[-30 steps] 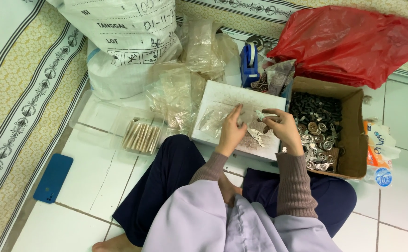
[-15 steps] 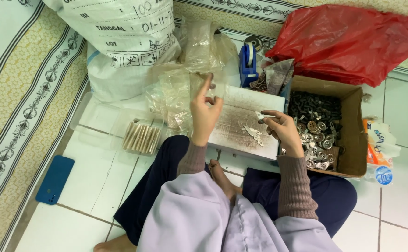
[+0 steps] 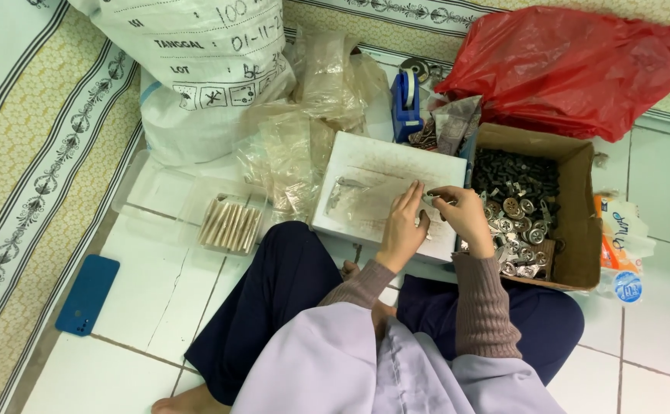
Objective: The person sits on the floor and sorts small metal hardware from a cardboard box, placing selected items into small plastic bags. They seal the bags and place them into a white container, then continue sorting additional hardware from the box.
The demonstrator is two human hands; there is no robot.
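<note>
1. Your left hand [image 3: 401,230] lies on the white board [image 3: 373,192] across your lap, fingers straight and close together, pointing up the board (nothing in its grasp that shows).
2. Your right hand [image 3: 461,216] sits just beside it at the board's right edge, fingers curled in, thumb and fingertips pinching a small metal piece [image 3: 431,198]; it is too tiny to tell what kind.
3. A clear little bag [image 3: 350,192] lies flat on the board, to the left of your left hand.
4. Right of the board, touching it, stands the open cardboard box [image 3: 580,222], dark pieces at the back and shiny round metal parts [image 3: 515,218] at the front, close to your right wrist.
5. Behind the board: a heap of clear plastic bags [image 3: 304,130], a blue tape dispenser [image 3: 405,103], a big white sack [image 3: 197,69] and a red plastic bag [image 3: 572,65].
6. On the tiles to your left sits a row of filled packets [image 3: 230,224], and farther left a blue phone [image 3: 87,294].
</note>
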